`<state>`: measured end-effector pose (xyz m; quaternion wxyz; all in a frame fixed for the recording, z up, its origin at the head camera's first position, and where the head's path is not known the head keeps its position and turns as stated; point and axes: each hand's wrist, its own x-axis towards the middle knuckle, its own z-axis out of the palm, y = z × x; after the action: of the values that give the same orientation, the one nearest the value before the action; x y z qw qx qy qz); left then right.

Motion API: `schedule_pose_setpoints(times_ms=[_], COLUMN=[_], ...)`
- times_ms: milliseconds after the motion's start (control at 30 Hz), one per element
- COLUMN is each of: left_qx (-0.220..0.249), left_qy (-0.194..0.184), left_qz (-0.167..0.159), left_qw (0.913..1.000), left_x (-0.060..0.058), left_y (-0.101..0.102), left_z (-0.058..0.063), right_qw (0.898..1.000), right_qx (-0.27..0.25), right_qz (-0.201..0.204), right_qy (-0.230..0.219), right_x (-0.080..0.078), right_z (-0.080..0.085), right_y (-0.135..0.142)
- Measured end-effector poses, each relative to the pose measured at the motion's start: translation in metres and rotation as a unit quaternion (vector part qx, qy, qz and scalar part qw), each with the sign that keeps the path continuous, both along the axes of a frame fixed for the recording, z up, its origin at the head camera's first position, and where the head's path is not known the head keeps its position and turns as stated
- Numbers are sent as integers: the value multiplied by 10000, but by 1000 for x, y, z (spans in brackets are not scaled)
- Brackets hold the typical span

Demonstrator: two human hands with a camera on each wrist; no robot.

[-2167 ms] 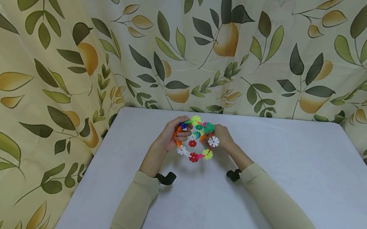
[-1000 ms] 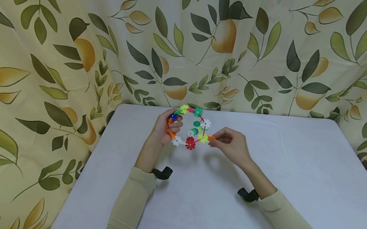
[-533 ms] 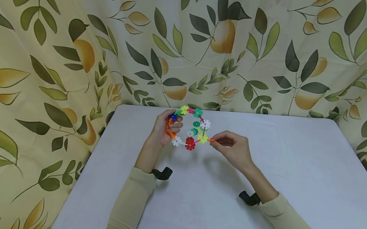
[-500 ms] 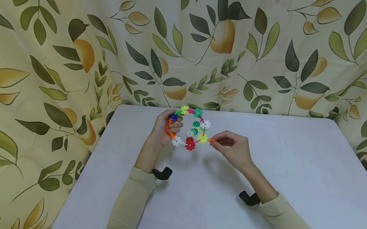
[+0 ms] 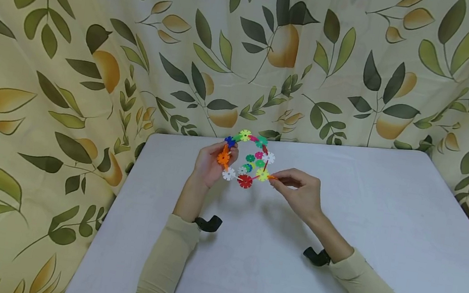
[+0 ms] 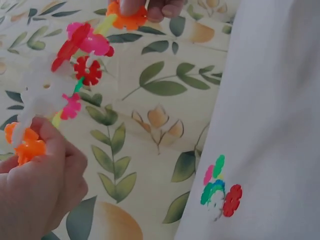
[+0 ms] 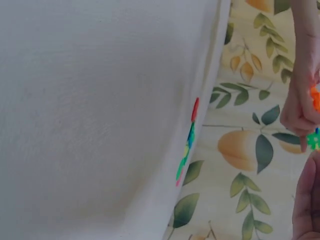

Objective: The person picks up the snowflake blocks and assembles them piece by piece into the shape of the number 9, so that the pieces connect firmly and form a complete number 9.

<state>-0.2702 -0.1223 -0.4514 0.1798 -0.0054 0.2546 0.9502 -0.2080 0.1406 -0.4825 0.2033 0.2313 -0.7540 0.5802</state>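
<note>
In the head view my left hand (image 5: pixel 209 164) holds a ring of joined plastic snowflake discs (image 5: pixel 245 182) above the table, its fingers at the orange discs (image 5: pixel 223 157). Blue, green, yellow, pink, red and white discs make up the rest of the ring. My right hand (image 5: pixel 300 191) pinches an orange snowflake disc (image 6: pixel 129 19) against the edge of a yellow disc (image 5: pixel 262 174) on the ring's right side. Whether the two are slotted together I cannot tell. The right wrist view catches only part of the right hand (image 7: pixel 306 200) and ring.
A small cluster of loose snowflake discs (image 6: pixel 215 192) lies on the white-covered table (image 5: pixel 332 280), near its far edge; the head view shows it through the ring. A leaf-patterned curtain (image 5: pixel 146 69) hangs behind and to the left. Black wrist cameras (image 5: pixel 208 223) sit on both wrists.
My right hand has come from the loose discs to the ring's right side with the orange disc. In the last half second the ring has tilted and shifted slightly up and right.
</note>
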Motion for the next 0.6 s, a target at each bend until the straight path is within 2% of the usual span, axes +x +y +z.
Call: schedule_pose_setpoints(times_ms=[67, 167, 233, 333, 433, 500, 600], left_qx=[325, 448, 287, -209, -438, -306, 3], left_qy=[44, 178, 285, 456, 638, 816, 1166], left_qz=[71, 240, 347, 555, 622, 371, -342], left_qw=[9994, 9985, 9986, 9972, 9951, 9955, 9926], left_x=[1, 2, 2, 3, 6, 7, 9], left_y=[3, 12, 20, 30, 35, 35, 33], left_z=[-1, -3, -5, -8, -11, -13, -13], right_qw=[10000, 9999, 9999, 9996, 9986, 9979, 9968], right_qx=[-57, -108, -127, -160, -146, -146, -132], right_qz=[18, 40, 8, -118, -301, -407, -542], right_qy=[15, 38, 85, 214, 402, 487, 575], right_x=[1, 3, 5, 8, 12, 17, 23], right_z=[0, 0, 1, 2, 7, 13, 24], right_y=[-1, -5, -8, -13, -18, -20, -22])
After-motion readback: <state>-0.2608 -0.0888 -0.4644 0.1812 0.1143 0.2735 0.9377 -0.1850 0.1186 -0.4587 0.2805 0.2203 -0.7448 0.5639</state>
